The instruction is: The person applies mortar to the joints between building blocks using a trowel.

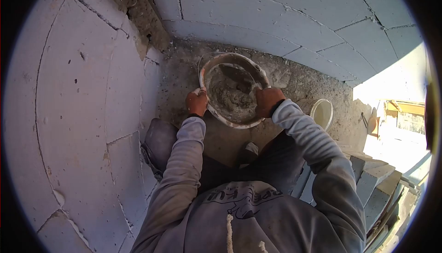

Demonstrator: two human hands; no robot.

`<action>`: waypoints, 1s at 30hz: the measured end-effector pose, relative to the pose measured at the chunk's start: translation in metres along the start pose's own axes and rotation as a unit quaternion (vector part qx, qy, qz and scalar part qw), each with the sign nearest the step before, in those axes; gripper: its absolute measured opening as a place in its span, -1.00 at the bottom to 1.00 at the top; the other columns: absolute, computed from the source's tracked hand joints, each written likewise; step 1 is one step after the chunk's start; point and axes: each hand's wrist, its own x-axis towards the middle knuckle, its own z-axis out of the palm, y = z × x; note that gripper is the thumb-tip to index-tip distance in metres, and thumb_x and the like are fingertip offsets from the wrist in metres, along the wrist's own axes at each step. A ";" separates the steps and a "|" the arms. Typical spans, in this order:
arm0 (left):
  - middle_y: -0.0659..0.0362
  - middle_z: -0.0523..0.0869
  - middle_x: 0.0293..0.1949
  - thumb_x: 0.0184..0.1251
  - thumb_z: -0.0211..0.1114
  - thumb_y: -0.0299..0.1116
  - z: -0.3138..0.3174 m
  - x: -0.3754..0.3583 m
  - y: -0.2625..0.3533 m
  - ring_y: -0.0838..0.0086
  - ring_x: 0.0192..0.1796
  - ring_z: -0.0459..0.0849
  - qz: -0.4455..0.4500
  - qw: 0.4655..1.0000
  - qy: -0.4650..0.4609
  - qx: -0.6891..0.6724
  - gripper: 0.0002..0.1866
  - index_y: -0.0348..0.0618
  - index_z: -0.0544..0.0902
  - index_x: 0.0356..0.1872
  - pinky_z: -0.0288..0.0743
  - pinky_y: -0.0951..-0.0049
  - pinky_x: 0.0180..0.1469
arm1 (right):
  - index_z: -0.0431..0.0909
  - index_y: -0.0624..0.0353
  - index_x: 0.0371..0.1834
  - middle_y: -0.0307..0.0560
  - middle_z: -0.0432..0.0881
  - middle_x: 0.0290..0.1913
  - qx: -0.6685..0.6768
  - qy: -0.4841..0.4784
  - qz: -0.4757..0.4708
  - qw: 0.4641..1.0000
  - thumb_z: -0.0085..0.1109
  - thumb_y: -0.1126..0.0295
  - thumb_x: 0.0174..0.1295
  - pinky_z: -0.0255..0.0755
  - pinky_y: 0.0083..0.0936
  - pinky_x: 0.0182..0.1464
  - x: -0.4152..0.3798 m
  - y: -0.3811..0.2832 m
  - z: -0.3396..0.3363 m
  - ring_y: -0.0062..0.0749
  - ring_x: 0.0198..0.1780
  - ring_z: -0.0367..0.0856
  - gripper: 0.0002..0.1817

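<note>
While you look down over your chest, both of your hands grip one bucket (232,92) held out in front of you, above the floor (294,80). Your left hand (197,102) is closed on the rim at its left side, fingers curled over the edge. Your right hand (268,101) is closed on the rim at the right side, knuckles up. The bucket is round, smeared, tilted slightly toward you; grey mortar (230,98) lies in its bottom, lumpy and wet-looking. Both sleeves are grey. Block walls (78,105) stand close at your left and ahead, meeting in a corner just beyond the bucket. A white pail (322,112) stands on the floor near your right forearm, apart from the bucket. Stacked blocks (373,179) lie at your lower right, partly in sunlight. One shoe (251,149) shows below the bucket.
</note>
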 end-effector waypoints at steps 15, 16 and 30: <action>0.28 0.54 -0.64 0.36 0.21 -0.24 -0.005 0.006 -0.010 0.58 -0.66 0.46 -0.011 0.996 -0.061 -0.069 -0.69 -0.34 0.70 -0.19 0.36 0.44 -0.64 | 0.60 0.31 -0.22 0.18 0.70 -0.28 0.135 -0.076 0.060 0.986 0.17 0.28 -0.08 0.54 -0.17 -0.08 -0.063 -0.026 0.001 0.00 -0.14 0.70 -0.62; 0.28 0.54 -0.63 0.37 0.21 -0.25 -0.006 0.005 -0.009 0.59 -0.66 0.45 -0.022 0.994 -0.064 -0.082 -0.70 -0.34 0.70 -0.20 0.35 0.45 -0.65 | 0.60 0.32 -0.21 0.20 0.69 -0.28 0.083 -0.115 0.059 0.988 0.17 0.26 -0.07 0.54 -0.15 -0.08 -0.045 -0.028 0.024 0.03 -0.14 0.69 -0.61; -0.01 0.73 -0.38 0.41 0.13 -0.21 0.011 0.014 -0.042 0.33 -0.36 0.65 0.077 0.994 -0.020 -0.074 -0.61 -0.44 0.65 -0.13 0.45 0.28 -0.26 | 0.65 0.36 -0.36 0.18 0.68 -0.43 0.333 -0.091 0.288 0.893 0.20 0.29 -0.09 0.59 -0.26 -0.26 -0.041 -0.035 0.064 -0.10 -0.36 0.73 -0.67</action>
